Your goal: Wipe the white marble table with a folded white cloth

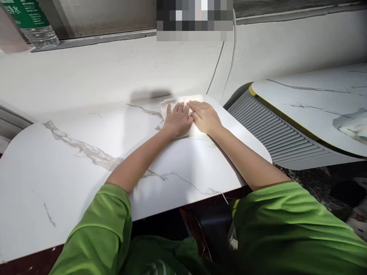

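Note:
A pale cloth lies flat on the white marble-patterned table, close to the wall at the table's back right part. My left hand rests palm down on the cloth's left part, fingers a little apart. Beside it my right hand presses flat on the cloth, its fingers stretched out to the left. The two hands touch or nearly touch in the middle. Parts of the cloth are hidden beneath them.
A second marble-patterned table with a ribbed side stands at the right, with a whitish item on it. A water bottle stands on the ledge at top left. A white cable hangs down the wall.

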Demonstrator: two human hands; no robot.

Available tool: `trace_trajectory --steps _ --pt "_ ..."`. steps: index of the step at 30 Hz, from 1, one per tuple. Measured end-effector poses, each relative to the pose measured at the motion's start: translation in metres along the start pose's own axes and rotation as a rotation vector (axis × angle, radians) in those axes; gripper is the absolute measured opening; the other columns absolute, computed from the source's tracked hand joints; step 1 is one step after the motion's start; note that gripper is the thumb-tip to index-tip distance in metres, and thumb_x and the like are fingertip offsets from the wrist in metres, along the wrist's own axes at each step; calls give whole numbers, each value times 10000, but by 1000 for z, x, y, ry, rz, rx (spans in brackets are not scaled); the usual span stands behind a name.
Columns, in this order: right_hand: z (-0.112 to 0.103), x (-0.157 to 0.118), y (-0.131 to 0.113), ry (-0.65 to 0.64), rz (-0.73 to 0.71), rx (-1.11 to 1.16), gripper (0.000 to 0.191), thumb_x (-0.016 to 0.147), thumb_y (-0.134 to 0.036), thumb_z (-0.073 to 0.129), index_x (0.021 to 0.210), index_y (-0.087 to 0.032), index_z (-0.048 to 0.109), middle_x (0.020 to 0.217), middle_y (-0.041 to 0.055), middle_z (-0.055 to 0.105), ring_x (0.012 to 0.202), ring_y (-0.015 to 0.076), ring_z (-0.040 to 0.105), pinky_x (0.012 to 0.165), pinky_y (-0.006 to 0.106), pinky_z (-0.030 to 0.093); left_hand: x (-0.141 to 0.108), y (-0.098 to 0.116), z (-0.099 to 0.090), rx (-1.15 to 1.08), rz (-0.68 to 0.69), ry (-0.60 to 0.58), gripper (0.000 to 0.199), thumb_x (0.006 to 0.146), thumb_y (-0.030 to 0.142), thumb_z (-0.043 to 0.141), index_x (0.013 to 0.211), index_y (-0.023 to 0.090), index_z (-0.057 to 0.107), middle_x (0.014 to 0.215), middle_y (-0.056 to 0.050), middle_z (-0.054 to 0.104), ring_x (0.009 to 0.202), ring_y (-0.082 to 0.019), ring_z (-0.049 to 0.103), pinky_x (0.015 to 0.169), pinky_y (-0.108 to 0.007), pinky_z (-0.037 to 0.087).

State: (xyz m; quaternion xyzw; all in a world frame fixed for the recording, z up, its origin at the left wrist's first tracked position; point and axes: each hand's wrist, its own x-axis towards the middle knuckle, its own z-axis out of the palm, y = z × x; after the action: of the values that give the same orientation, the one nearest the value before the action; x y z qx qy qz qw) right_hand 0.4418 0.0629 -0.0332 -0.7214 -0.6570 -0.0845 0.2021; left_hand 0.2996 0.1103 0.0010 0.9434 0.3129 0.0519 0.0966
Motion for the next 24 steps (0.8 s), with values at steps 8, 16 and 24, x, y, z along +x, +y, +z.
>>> trace_trajectory --steps 8,16,24 --pt "-37 -100 -86 -44 -77 -30 564 910 -221 328 1435 -89 486 1466 178 536 1389 326 460 1151 583 339 -123 16 -6 28 84 0 568 1012 286 250 1528 55 313 1620 -173 298 1524 -268 224 1241 -546 121" --pt "-55 -139 -132 -37 -190 -5 546 863 -168 399 1380 -60 536 1323 218 603 1241 365 546 1069 550 448 -192 19 -14 44 110 -70 604 1000 280 299 1531 -7 287 1629 -186 256 1532 -304 181 1244 -571 92" --pt "-23 -81 -113 -6 -116 68 514 878 -179 365 1326 -82 596 1355 187 620 1267 342 551 1107 527 420 -141 -9 -18 -89 -21 -3 539 979 256 303 1499 139 382 1604 -73 370 1512 -224 261 1259 -476 133"
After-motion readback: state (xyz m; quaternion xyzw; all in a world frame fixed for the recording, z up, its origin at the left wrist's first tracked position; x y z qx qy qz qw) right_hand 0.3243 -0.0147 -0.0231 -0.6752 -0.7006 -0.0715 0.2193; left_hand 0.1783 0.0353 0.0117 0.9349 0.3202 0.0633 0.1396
